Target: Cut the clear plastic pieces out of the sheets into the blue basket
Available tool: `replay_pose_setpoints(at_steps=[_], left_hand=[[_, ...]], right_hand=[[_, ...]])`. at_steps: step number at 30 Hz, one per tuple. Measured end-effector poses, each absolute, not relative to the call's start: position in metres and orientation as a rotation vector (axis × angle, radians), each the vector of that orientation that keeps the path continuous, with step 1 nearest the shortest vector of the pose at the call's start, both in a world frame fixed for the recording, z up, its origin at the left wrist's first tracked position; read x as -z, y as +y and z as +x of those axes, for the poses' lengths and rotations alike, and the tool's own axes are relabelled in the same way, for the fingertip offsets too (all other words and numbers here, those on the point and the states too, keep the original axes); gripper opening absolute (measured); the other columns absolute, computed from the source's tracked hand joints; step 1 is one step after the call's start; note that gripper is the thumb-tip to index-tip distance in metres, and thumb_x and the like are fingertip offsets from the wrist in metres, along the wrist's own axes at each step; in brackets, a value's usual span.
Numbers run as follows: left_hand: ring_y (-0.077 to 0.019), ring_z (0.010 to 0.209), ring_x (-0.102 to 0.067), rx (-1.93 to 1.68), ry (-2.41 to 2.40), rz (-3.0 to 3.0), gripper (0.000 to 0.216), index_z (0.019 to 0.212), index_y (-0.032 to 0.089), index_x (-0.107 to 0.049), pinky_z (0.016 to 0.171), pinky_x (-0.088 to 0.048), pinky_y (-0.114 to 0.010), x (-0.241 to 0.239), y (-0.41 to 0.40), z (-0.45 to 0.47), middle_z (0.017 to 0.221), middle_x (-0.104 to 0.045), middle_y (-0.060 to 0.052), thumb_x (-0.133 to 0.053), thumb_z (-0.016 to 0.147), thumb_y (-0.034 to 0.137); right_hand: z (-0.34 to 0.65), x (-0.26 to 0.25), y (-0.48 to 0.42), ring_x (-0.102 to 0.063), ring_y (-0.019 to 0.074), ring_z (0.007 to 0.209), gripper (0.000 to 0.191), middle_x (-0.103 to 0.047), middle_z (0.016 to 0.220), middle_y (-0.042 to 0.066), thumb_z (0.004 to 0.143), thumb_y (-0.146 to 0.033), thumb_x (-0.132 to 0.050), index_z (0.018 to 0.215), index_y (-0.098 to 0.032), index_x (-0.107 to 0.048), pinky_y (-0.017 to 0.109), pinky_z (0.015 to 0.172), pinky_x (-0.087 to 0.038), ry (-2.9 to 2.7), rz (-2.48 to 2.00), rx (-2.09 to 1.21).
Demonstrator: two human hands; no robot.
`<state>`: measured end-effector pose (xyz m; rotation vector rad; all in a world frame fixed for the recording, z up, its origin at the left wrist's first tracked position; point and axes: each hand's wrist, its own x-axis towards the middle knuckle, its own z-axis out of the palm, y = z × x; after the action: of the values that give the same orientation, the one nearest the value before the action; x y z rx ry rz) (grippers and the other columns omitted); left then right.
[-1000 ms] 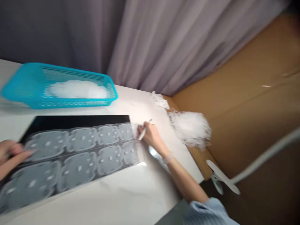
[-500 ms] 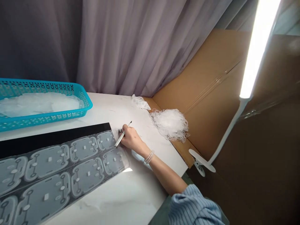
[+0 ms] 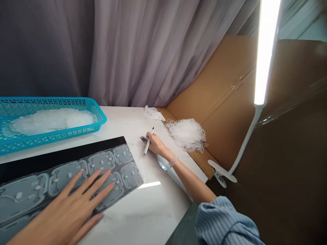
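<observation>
My left hand (image 3: 68,207) lies over the sheet of translucent grey die-cut pieces (image 3: 129,173), its fingers spread apart. The sheet rests on a black board (image 3: 102,146); whether my palm presses on it I cannot tell. To the right of the sheet, my right hand (image 3: 157,144) is closed around a slim white pen-like tool (image 3: 148,143) with a dark upper end. Dark pointed metal tips (image 3: 143,139) also stick out from the same hand; their kind is not clear. Beneath my right wrist lies a clear, shiny film (image 3: 166,166).
A blue perforated basket (image 3: 102,117) at the back left holds a pile of whitish translucent pieces (image 3: 53,119). A heap of clear scraps (image 3: 186,132) lies by the cardboard wall (image 3: 217,85), near a crumpled film piece (image 3: 154,113). A lamp (image 3: 245,146) is clipped at the right edge.
My left hand has come into view over the sheet. My right hand with the white tool has moved right, off the sheet's end. The clear margin there no longer shows.
</observation>
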<state>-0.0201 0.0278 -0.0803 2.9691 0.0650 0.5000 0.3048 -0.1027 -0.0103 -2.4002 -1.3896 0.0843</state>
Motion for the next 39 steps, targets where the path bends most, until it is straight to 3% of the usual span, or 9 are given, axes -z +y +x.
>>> replay_pose_setpoints(at_steps=[6, 11, 15, 18, 21, 24, 31, 34, 39], left_hand=[[-0.0334, 0.133, -0.050, -0.639, -0.109, 3.005, 0.061, 0.151, 0.039, -0.034, 0.117, -0.024, -0.057, 0.071, 0.023, 0.002, 0.153, -0.044, -0.003, -0.048, 0.093, 0.051], [-0.0345, 0.139, -0.041, -0.499, -0.006, 2.993, 0.058, 0.150, 0.040, -0.035, 0.116, -0.021, -0.061, 0.080, 0.026, 0.000, 0.156, -0.039, -0.001, -0.047, 0.094, 0.047], [-0.0414, 0.139, -0.039, -0.434, 0.260, 3.022, 0.054, 0.145, 0.035, -0.048, 0.113, -0.026, -0.064, 0.069, 0.022, -0.001, 0.154, -0.043, -0.005, -0.050, 0.091, 0.045], [-0.0474, 0.137, -0.039, -0.383, 0.460, 3.034, 0.053, 0.143, 0.029, -0.052, 0.108, -0.026, -0.069, 0.054, 0.011, 0.002, 0.152, -0.044, -0.013, -0.049, 0.092, 0.043], [-0.0508, 0.137, -0.036, -0.307, 0.544, 3.037, 0.053, 0.145, 0.027, -0.049, 0.103, -0.022, -0.077, 0.044, 0.002, 0.007, 0.153, -0.041, -0.018, -0.045, 0.094, 0.044], [-0.0482, 0.140, -0.032, -0.290, 0.474, 2.998, 0.055, 0.146, 0.030, -0.046, 0.106, -0.019, -0.076, 0.042, 0.002, 0.008, 0.156, -0.038, -0.015, -0.041, 0.096, 0.050], [-0.0358, 0.145, -0.030, -0.358, 0.300, 2.949, 0.054, 0.148, 0.020, -0.042, 0.117, -0.018, -0.062, 0.034, 0.046, 0.009, 0.156, -0.036, -0.016, -0.033, 0.100, 0.043], [-0.0321, 0.147, -0.027, -0.317, 0.208, 2.955, 0.053, 0.146, 0.015, -0.045, 0.118, -0.022, -0.054, 0.036, 0.064, 0.015, 0.158, -0.034, -0.016, -0.036, 0.099, 0.038], [-0.0310, 0.145, -0.032, -0.284, 0.182, 2.961, 0.052, 0.147, 0.016, -0.042, 0.118, -0.018, -0.056, 0.041, 0.068, 0.017, 0.157, -0.035, -0.016, -0.036, 0.099, 0.035]], right_hand=[[0.254, 0.006, -0.129, -0.046, 0.0155, 0.060, 0.011, -0.050, 0.066, -0.002, 0.089, -0.021, -0.050, 0.080, -0.023, -0.044, 0.025, 0.060, -0.030, -1.222, -2.419, -0.089], [0.213, 0.012, -0.124, -0.046, 0.0155, 0.057, 0.019, -0.050, 0.060, -0.004, 0.076, -0.016, -0.062, 0.077, -0.023, -0.045, 0.025, 0.057, -0.028, -1.211, -2.377, -0.199], [0.206, 0.012, -0.104, -0.051, 0.0155, 0.062, 0.020, -0.055, 0.066, -0.004, 0.075, -0.013, -0.061, 0.080, -0.024, -0.045, 0.025, 0.060, -0.033, -1.211, -2.267, -0.205], [0.207, 0.004, -0.092, -0.053, 0.0159, 0.064, 0.014, -0.055, 0.068, -0.003, 0.086, -0.028, -0.057, 0.082, -0.023, -0.044, 0.026, 0.064, -0.037, -1.148, -2.183, -0.180], [0.208, -0.005, -0.088, -0.057, 0.0164, 0.068, 0.028, -0.057, 0.073, -0.001, 0.098, -0.048, -0.035, 0.092, -0.023, -0.046, 0.027, 0.064, -0.042, -1.073, -2.086, -0.208], [0.210, -0.010, -0.087, -0.059, 0.0155, 0.068, 0.048, -0.055, 0.078, 0.000, 0.100, -0.057, -0.018, 0.111, -0.022, -0.049, 0.024, 0.056, -0.046, -1.045, -1.962, -0.317], [0.201, 0.001, -0.065, -0.062, 0.0162, 0.072, 0.051, -0.060, 0.083, 0.003, 0.096, -0.056, -0.041, 0.119, -0.015, -0.061, 0.029, 0.065, -0.055, -1.091, -1.791, -0.439], [0.193, 0.010, -0.052, -0.066, 0.0179, 0.073, 0.046, -0.066, 0.083, 0.006, 0.095, -0.051, -0.048, 0.114, -0.013, -0.065, 0.032, 0.070, -0.055, -1.141, -1.816, -0.416], [0.182, 0.020, -0.042, -0.064, 0.0204, 0.069, 0.036, -0.068, 0.073, 0.006, 0.095, -0.045, -0.050, 0.091, -0.016, -0.070, 0.031, 0.063, -0.048, -1.187, -1.896, -0.365]])
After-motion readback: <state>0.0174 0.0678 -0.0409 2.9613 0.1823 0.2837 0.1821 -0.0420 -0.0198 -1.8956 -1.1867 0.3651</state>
